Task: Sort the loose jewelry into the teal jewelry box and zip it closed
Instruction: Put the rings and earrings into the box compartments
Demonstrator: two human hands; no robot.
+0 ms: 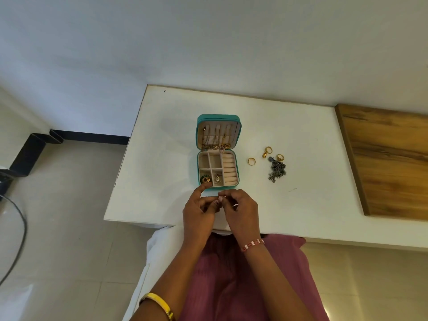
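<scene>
The teal jewelry box (238, 130) lies open on the white table (289, 135), lid up, with gold chains hanging inside the lid. Its beige tray holds a green-and-gold piece (205, 179) and a clear pendant (217, 178) in the front compartments. Three gold rings (268, 151) and a dark silver cluster piece (276, 169) lie loose to the box's right. My left hand (199, 212) and my right hand (240, 212) meet just in front of the box, fingers curled, pinching something tiny between the fingertips; I cannot make out what it is.
A wooden board (389, 163) covers the table's right end. The table stands against a white wall, and its left edge drops to a tiled floor. A dark cable (19, 216) curves over the floor at the far left.
</scene>
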